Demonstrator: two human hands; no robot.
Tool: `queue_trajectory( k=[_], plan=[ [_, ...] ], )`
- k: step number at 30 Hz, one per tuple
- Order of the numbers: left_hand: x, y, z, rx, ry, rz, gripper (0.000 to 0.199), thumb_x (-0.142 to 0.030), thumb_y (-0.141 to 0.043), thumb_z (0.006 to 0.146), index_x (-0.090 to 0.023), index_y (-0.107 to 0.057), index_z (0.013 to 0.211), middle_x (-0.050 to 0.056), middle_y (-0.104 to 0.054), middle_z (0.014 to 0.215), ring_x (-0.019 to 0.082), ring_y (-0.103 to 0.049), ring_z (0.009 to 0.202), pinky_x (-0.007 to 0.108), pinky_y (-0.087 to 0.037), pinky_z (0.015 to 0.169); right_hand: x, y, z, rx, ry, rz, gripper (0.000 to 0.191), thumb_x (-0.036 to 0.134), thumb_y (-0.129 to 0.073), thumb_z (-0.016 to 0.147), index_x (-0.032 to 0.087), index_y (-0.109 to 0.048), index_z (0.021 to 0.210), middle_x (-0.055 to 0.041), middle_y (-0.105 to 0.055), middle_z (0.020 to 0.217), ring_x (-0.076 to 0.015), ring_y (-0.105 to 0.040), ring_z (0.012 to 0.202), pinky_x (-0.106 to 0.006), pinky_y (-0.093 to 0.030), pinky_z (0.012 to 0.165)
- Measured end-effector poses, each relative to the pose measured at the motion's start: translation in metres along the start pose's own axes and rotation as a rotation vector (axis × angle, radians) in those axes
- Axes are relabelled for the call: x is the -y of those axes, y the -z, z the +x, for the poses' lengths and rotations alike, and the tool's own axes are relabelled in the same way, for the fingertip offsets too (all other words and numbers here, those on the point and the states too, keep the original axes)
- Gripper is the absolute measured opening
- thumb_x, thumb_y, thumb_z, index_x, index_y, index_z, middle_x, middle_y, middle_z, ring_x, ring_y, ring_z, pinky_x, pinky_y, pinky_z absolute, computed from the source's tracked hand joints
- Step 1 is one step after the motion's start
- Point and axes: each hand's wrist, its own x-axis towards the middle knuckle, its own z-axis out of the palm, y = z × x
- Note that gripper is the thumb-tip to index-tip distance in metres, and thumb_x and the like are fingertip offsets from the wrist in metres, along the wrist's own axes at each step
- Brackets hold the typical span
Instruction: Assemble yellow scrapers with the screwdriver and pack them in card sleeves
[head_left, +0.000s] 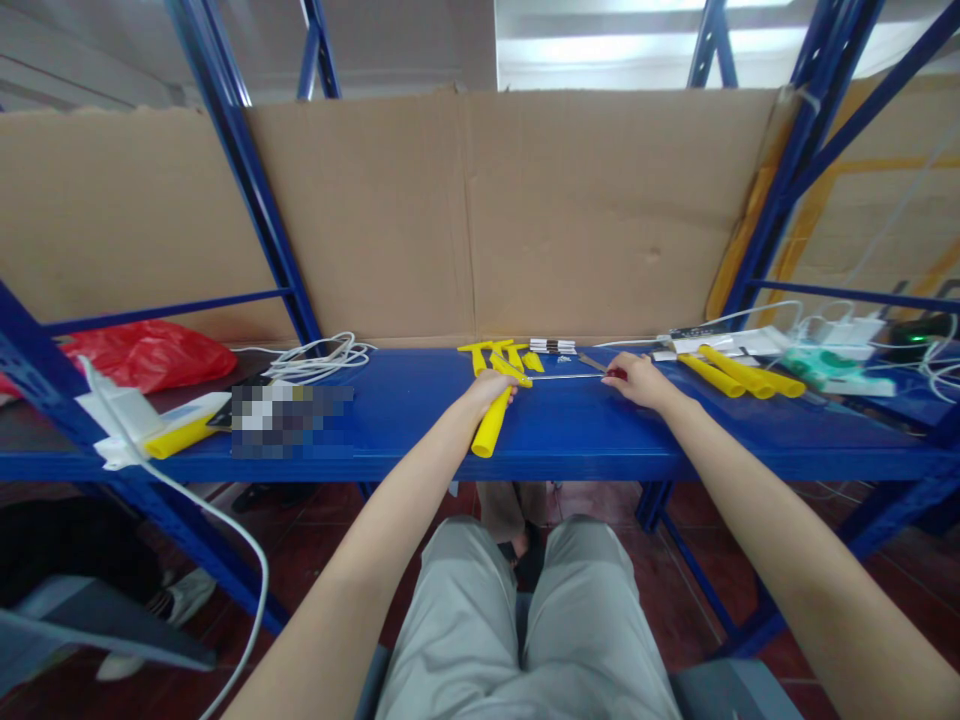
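Note:
My left hand [491, 388] is closed around a yellow plastic tube-handled piece [491, 425], its round end pointing toward me and its head to the upper right. My right hand [639, 380] grips a screwdriver [566, 377] by its dark red handle. The thin metal shaft lies level and reaches left to the head of the yellow piece; whether the tip sits in a screw is too small to tell. Just behind my left hand are several yellow T-shaped pieces [478, 357]. A flat narrow metal strip [592, 361] lies close to my right fingers.
Several yellow tubes [739, 376] lie on the right of the blue shelf [405, 420]. Small black-and-white sticks [553, 346] and tiny bits [568, 359] are near the cardboard [360, 220]. White cable coils [330, 352] and a red bag [154, 355] occupy the left.

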Motion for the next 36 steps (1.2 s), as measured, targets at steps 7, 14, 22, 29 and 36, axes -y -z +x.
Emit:
queue_trajectory(
  k=[7, 14, 22, 29, 36],
  plan=[
    [-0.0018, -0.0026, -0.0045, -0.008, -0.012, 0.048, 0.022, -0.001, -0.051, 0.08, -0.014, -0.049, 0.062, -0.004, -0.046, 0.044, 0.005, -0.04, 0.035, 0.018, -0.033, 0.04, 0.0005, 0.0004, 0.0, 0.021, 0.022, -0.006, 0.014, 0.033, -0.053, 0.08, 0.019, -0.057, 0.077, -0.0089, -0.064, 0.084, -0.0253, -0.059, 0.083, -0.044, -0.037, 0.082],
    [-0.0008, -0.0024, -0.005, 0.013, -0.031, 0.048, 0.02, -0.001, -0.052, 0.078, -0.014, -0.05, 0.063, -0.004, -0.047, 0.044, 0.005, -0.041, 0.037, 0.018, -0.034, 0.041, 0.0004, -0.0005, 0.0, 0.031, 0.036, -0.029, 0.014, 0.033, -0.053, 0.079, 0.019, -0.056, 0.077, -0.0086, -0.064, 0.084, -0.0251, -0.06, 0.081, -0.045, -0.037, 0.082],
    [0.0012, -0.0021, -0.0009, -0.001, -0.023, 0.054, 0.019, -0.003, -0.053, 0.077, -0.014, -0.049, 0.062, -0.004, -0.047, 0.046, 0.005, -0.041, 0.037, 0.019, -0.034, 0.041, -0.0032, -0.002, -0.0001, 0.03, 0.046, -0.044, 0.017, 0.034, -0.051, 0.08, 0.019, -0.057, 0.078, -0.0082, -0.064, 0.083, -0.0248, -0.06, 0.081, -0.044, -0.038, 0.081],
    [0.0006, -0.0019, -0.0017, 0.009, -0.019, 0.058, 0.02, -0.003, -0.055, 0.076, -0.014, -0.048, 0.061, -0.004, -0.047, 0.046, 0.005, -0.04, 0.037, 0.018, -0.034, 0.041, -0.0033, -0.0004, -0.0003, 0.03, 0.031, -0.045, 0.018, 0.035, -0.051, 0.081, 0.019, -0.059, 0.08, -0.0084, -0.064, 0.082, -0.0249, -0.06, 0.081, -0.043, -0.039, 0.081],
    [-0.0015, -0.0016, -0.0056, 0.027, -0.036, 0.072, 0.016, -0.003, -0.057, 0.076, -0.013, -0.051, 0.065, -0.004, -0.048, 0.046, 0.005, -0.042, 0.038, 0.018, -0.034, 0.043, -0.0031, -0.0017, 0.0004, 0.024, 0.034, -0.027, 0.016, 0.033, -0.052, 0.08, 0.019, -0.059, 0.079, -0.0091, -0.064, 0.085, -0.0252, -0.06, 0.083, -0.042, -0.04, 0.08]
  ],
)
